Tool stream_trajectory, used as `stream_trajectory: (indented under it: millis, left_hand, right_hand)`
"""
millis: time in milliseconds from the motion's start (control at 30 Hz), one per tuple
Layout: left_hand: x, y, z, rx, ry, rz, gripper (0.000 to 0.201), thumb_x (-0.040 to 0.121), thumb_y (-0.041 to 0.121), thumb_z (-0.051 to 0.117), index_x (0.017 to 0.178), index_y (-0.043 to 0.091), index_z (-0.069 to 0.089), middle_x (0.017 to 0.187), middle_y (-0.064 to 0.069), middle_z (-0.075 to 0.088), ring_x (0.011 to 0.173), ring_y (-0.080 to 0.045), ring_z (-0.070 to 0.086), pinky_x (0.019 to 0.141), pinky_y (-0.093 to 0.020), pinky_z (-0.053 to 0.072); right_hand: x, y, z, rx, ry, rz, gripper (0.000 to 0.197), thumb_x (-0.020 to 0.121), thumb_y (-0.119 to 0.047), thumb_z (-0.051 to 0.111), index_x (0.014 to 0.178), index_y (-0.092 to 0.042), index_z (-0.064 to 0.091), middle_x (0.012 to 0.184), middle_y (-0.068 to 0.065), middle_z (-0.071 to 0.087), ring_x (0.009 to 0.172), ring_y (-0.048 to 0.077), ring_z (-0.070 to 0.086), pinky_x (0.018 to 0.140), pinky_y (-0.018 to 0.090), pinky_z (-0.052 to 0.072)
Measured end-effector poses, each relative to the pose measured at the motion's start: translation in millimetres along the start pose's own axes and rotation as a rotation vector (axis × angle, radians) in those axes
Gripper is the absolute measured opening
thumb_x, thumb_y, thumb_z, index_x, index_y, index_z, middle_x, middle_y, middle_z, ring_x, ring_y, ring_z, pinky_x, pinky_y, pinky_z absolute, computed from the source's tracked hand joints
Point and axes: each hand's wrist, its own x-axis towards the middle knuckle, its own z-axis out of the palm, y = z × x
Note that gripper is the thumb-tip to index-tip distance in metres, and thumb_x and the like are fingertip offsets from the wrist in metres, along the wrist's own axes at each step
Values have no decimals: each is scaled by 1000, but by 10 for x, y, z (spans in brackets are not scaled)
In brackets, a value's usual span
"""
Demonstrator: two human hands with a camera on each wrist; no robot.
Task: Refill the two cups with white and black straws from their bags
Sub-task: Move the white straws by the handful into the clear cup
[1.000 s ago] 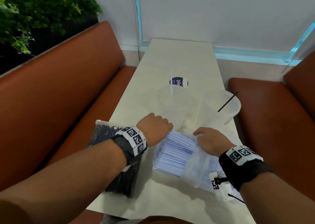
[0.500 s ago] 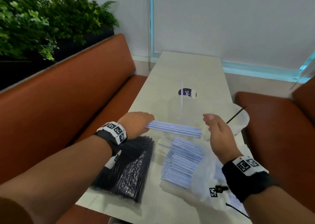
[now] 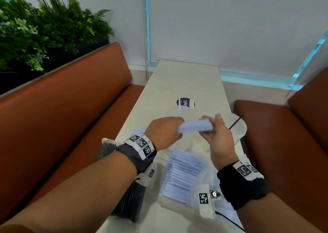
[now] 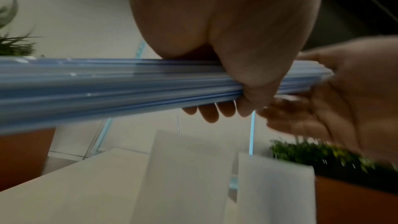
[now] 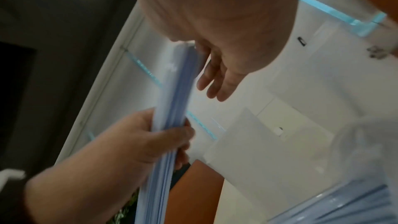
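My left hand [image 3: 165, 131] grips a bundle of white straws [image 3: 195, 128] near its middle and holds it level above the table. The flat palm of my right hand [image 3: 216, 137] touches the bundle's right end, its fingers straight [image 5: 215, 81]. Just beyond the hands stand two clear cups. The left cup [image 3: 174, 111] holds one white straw and the right cup [image 3: 239, 131] one black straw [image 3: 236, 121]. The white straw bag [image 3: 181, 176] lies open below my hands. The black straw bag [image 3: 127, 202] lies under my left forearm.
The narrow pale table [image 3: 186, 76] runs away from me between two orange-brown benches [image 3: 71, 94]. A small purple-and-white label [image 3: 185, 102] lies behind the left cup. Plants [image 3: 44, 28] stand behind the left bench.
My left hand has lifted the white straw bundle up from just above the bag. The right hand has come against the bundle's end.
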Motion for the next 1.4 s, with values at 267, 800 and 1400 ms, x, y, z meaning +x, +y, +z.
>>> stream_trajectory:
  millis: [267,800,1400]
  left_hand:
    - [320,455,-677,-1520,499,-83,13,85,14,75,82,23,66,77,-4,64,73,-24,68,71,-33,56]
    - [467,444,-415,-1723,515,-277,14,94,-3,62,88,8,56,70,-8,60,67,-23,62,72,-33,56]
    - [1008,-241,-639,-1348,757,-313,14,87,3,65,81,12,56,69,-2,60,62,-19,60,68,-30,54]
  right_hand:
    - [2,11,62,300,-15,383,63,100,-64,40,118,-8,66,114,14,74,108,30,71,94,43,55]
    - [112,-21,21,-366,-452,-189,41,81,-41,73,120,-35,63,109,-15,69,101,6,65,86,20,52]
    - [667,476,254,-1573,-492,-241,49,95,-60,53,135,-32,50,124,-7,50,100,22,64,67,31,39]
